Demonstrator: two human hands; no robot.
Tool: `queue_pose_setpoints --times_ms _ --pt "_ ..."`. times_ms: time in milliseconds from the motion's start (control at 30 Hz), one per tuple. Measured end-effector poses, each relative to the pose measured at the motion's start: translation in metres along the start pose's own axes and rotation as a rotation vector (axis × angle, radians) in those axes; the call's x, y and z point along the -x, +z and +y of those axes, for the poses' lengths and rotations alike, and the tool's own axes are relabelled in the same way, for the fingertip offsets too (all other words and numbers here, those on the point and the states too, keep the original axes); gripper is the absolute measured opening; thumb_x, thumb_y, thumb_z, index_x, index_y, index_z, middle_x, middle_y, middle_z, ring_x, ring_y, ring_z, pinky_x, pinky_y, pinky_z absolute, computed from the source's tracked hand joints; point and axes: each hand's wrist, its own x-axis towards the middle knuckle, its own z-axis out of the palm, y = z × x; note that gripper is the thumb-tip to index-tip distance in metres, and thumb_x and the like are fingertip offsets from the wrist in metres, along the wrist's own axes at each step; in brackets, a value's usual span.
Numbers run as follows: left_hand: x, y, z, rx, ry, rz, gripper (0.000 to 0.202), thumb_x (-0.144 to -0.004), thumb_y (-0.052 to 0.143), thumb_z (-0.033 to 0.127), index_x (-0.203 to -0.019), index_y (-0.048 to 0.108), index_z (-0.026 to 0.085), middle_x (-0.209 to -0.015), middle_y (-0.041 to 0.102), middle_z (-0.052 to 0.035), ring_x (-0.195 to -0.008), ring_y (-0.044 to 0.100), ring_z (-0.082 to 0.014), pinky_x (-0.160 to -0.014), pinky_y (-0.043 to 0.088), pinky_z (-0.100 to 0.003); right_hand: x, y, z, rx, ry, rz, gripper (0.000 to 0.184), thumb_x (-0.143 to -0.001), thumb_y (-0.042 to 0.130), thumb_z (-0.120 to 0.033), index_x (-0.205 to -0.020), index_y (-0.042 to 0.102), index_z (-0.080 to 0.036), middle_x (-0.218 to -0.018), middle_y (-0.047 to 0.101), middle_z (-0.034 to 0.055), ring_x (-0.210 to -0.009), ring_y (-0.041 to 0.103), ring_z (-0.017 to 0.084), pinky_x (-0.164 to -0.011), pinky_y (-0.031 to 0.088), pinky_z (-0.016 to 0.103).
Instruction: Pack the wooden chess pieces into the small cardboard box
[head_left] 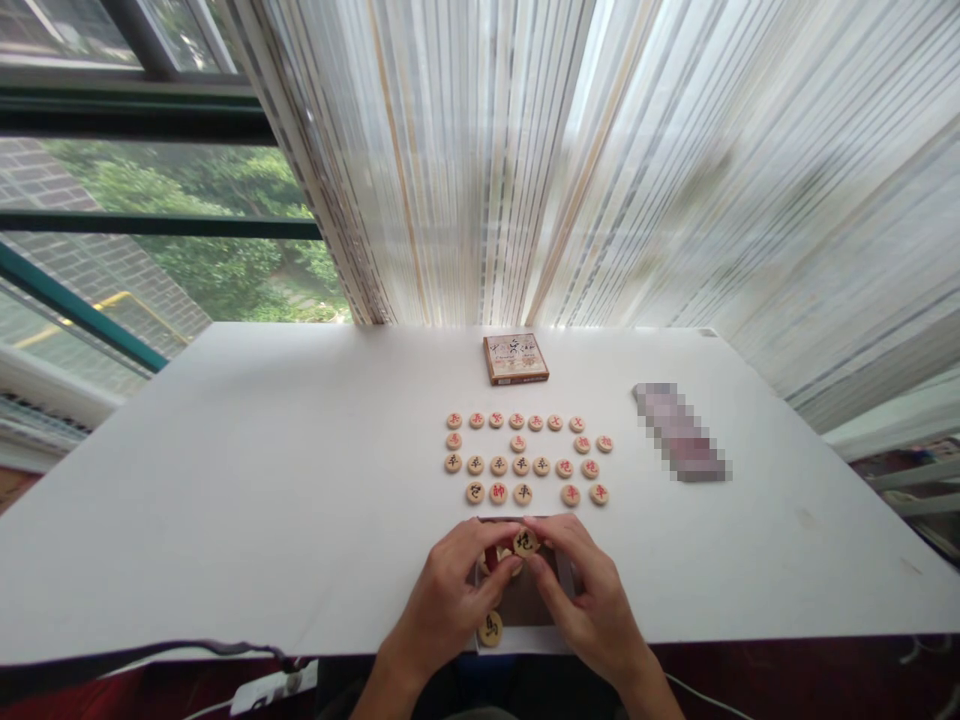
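Note:
Near the table's front edge, an open box [525, 605] sits between my hands. Over it, a round xiangqi piece with a black character [525, 542] is held face up at its rim. My left hand [459, 575] pinches it from the left with finger and thumb, and my right hand [581, 580] does so from the right. Inside the box, a few more pieces show partly behind my left fingers. Another black-marked piece [490, 628] lies at the box's near left corner, below my left hand. Part of the box's inside is hidden by my hands.
Beyond the box, several red and black xiangqi pieces [498, 465] lie in rows on the white table [247, 480]. A flat printed box lid [516, 359] lies farther back. To the right is a blurred-out object [679, 432]. A black cable [225, 648] runs along the front left edge.

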Motion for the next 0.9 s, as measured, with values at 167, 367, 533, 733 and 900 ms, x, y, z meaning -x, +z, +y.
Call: queue_pose_setpoints --times_ms 167,367,533,733,900 --pt "0.0008 0.0003 0.0003 -0.004 0.026 0.002 0.029 -0.097 0.063 0.018 -0.124 0.064 0.027 -0.105 0.073 -0.0044 -0.087 0.067 -0.0156 -0.084 0.056 -0.029 0.0031 0.0000 0.0014 -0.052 0.054 0.028 0.020 -0.094 0.063 -0.017 -0.112 0.063 -0.026 -0.100 0.069 0.0045 -0.094 0.068 0.020 -0.084 0.056 0.031" --pt "0.0005 0.0003 -0.0001 -0.034 0.091 0.019 0.031 -0.094 0.067 0.018 -0.124 0.064 0.026 -0.100 0.073 -0.0050 -0.086 0.068 -0.0165 -0.084 0.057 -0.031 0.0019 0.0010 0.0024 -0.037 0.061 0.043 0.017 -0.091 0.068 -0.021 -0.108 0.064 -0.025 -0.096 0.070 0.0031 -0.089 0.069 0.019 -0.081 0.057 0.028" --pt "-0.0038 0.0002 0.0044 -0.067 0.152 0.035 0.023 -0.093 0.067 0.017 -0.116 0.068 0.023 -0.099 0.075 -0.0068 -0.092 0.070 -0.0186 -0.085 0.058 -0.032 -0.0006 0.0019 0.0007 0.015 0.089 0.082 0.009 -0.089 0.072 -0.027 -0.094 0.067 -0.023 -0.084 0.071 0.0014 -0.076 0.069 0.017 -0.071 0.057 0.026" --pt "-0.0049 0.0016 0.0036 -0.081 0.165 0.027 0.025 -0.091 0.071 0.016 -0.114 0.067 0.024 -0.100 0.076 -0.0056 -0.092 0.070 -0.0189 -0.083 0.057 -0.032 -0.0003 0.0023 0.0014 0.005 0.115 0.088 0.004 -0.092 0.068 -0.025 -0.090 0.069 -0.022 -0.083 0.073 0.0021 -0.077 0.070 0.017 -0.072 0.056 0.026" --pt "-0.0026 0.0008 0.0037 -0.086 0.126 0.013 0.030 -0.090 0.072 0.017 -0.118 0.065 0.026 -0.099 0.074 -0.0038 -0.089 0.067 -0.0184 -0.082 0.055 -0.032 0.0007 0.0024 0.0002 -0.002 0.106 0.096 0.008 -0.095 0.061 -0.023 -0.094 0.069 -0.023 -0.086 0.073 0.0031 -0.079 0.070 0.018 -0.074 0.057 0.027"
